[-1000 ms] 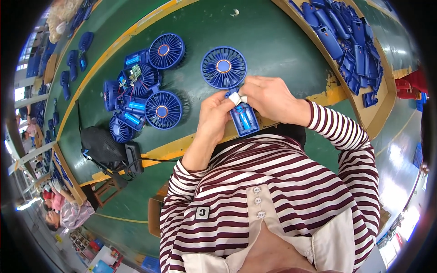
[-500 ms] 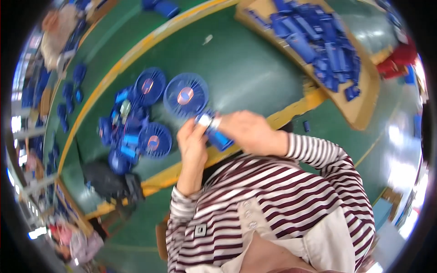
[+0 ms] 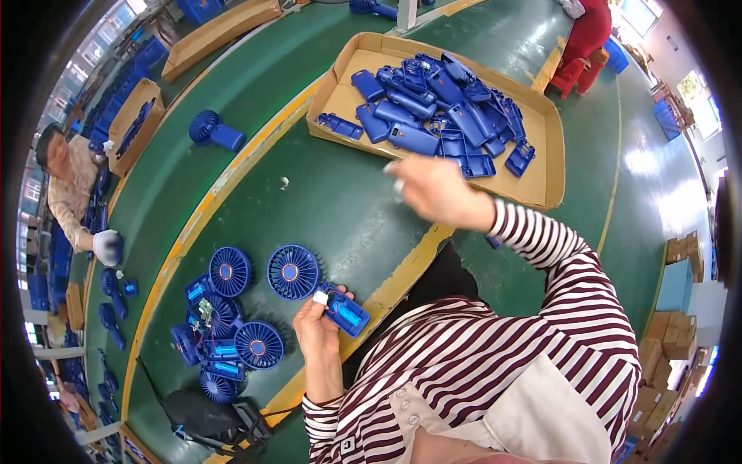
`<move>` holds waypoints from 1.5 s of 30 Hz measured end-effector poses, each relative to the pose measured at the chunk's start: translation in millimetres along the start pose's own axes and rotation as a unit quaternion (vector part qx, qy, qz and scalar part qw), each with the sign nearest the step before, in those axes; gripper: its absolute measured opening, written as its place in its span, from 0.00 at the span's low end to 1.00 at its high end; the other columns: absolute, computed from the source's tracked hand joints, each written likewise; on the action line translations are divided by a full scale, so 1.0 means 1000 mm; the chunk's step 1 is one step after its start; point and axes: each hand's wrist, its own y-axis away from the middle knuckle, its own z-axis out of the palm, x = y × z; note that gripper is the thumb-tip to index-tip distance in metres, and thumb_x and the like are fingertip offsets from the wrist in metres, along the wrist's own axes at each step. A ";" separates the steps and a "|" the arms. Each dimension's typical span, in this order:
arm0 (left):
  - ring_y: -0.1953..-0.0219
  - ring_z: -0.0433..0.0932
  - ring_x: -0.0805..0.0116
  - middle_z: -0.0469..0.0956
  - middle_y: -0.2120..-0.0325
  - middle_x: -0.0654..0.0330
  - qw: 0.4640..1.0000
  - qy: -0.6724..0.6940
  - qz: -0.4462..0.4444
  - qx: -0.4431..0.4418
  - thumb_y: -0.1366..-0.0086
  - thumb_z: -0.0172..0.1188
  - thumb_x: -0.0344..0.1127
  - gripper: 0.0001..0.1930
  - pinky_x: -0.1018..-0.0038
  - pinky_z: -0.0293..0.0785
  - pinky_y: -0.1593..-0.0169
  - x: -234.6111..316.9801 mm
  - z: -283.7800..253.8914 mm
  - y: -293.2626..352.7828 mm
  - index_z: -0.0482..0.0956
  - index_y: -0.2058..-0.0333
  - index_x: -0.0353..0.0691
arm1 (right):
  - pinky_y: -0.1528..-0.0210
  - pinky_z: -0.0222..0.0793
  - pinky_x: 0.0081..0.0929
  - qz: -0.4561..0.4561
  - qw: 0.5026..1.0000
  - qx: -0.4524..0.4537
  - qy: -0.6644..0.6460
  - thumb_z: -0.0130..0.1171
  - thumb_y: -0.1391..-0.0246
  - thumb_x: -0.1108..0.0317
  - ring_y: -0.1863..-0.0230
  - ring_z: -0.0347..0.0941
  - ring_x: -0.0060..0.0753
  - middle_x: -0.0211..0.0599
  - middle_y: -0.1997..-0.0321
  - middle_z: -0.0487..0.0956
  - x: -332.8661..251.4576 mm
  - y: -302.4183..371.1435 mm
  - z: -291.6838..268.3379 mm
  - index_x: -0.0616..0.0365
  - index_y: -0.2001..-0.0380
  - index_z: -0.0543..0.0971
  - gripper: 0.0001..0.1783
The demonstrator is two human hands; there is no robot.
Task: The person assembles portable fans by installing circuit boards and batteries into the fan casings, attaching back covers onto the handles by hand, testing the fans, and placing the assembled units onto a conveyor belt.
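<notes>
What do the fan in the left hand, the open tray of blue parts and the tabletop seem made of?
Fan: probably hard moulded plastic, smooth blue, with thin, even ribs. Tray: looks like cardboard, matt brown, with folded-up walls. Tabletop: smooth green with a soft shine; perhaps vinyl or rubber sheet, possibly paint.

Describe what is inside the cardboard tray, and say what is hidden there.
The cardboard tray holds a heap of blue plastic parts: smooth shells and open frames. Whatever lies beneath the top pieces is covered, including the tray floor there.
</notes>
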 end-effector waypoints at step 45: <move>0.64 0.76 0.65 0.75 0.65 0.56 0.994 0.108 -0.012 0.028 0.40 0.47 0.45 0.19 0.67 0.73 0.60 0.003 0.008 0.008 0.69 0.59 0.34 | 0.77 0.68 0.33 -0.037 0.971 -0.226 -0.068 0.61 0.70 0.65 0.77 0.71 0.39 0.40 0.75 0.70 -0.128 0.023 0.043 0.65 0.63 0.71 0.26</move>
